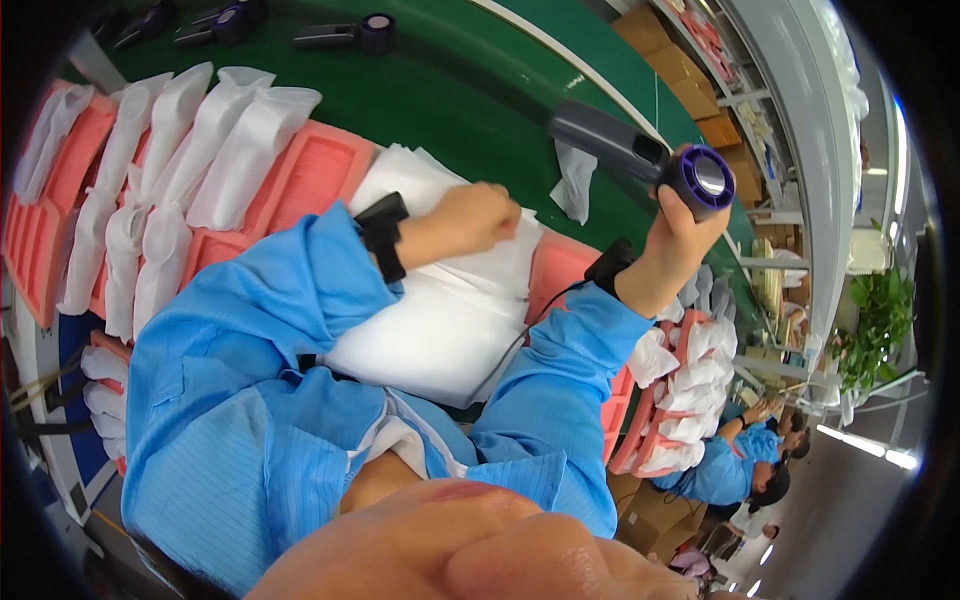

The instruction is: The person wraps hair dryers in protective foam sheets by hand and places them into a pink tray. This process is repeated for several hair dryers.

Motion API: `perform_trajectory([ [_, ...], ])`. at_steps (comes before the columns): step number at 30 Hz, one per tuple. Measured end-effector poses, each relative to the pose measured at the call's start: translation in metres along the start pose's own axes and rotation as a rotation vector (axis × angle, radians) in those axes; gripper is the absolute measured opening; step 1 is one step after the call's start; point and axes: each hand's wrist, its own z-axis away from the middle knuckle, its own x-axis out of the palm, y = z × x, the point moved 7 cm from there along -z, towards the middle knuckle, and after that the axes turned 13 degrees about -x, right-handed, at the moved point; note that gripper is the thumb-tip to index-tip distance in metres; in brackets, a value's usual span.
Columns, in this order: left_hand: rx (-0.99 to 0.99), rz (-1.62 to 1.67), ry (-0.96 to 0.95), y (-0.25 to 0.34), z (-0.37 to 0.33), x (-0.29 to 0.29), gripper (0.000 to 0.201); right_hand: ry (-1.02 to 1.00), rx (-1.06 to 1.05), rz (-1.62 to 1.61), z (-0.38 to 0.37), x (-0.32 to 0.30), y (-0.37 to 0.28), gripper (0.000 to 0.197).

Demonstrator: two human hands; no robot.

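My right hand (675, 230) is raised at the right, its fingers wrapped round the head of a dark grey hair dryer (605, 138). The dryer's purple-ringed round end faces me, and its handle stretches left over the green belt. Over a stack of white bags (420, 330) my left hand (478, 217) is closed, fingers curled in; whatever they may hold is hidden. A loose white bag (574, 180) lies on the belt, below the dryer's handle.
Pink trays (310, 175) at the left hold several white-wrapped items (225, 140). More dryers (345, 36) lie along the green belt (440, 70). At the right stand stacked pink trays (675, 400) with wrapped items, and farther off a person in blue (715, 470).
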Motion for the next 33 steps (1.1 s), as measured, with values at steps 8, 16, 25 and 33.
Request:
perform_trajectory([
  [8,-0.053,0.396,0.054,0.002,-0.002,-0.076,0.015,-0.205,-0.145,0.278,0.031,-0.020,-0.022,0.053],
  [16,-0.011,0.336,0.055,0.009,-0.001,-0.076,0.011,-0.179,-0.218,0.063,0.038,-0.001,-0.033,0.053],
  [25,-0.104,0.350,0.111,0.011,0.006,-0.094,0.009,-0.185,-0.243,0.095,0.043,0.016,-0.034,0.054],
  [33,-0.098,0.191,0.103,0.010,0.002,-0.067,0.009,-0.166,-0.173,0.192,0.045,0.009,-0.033,0.055],
])
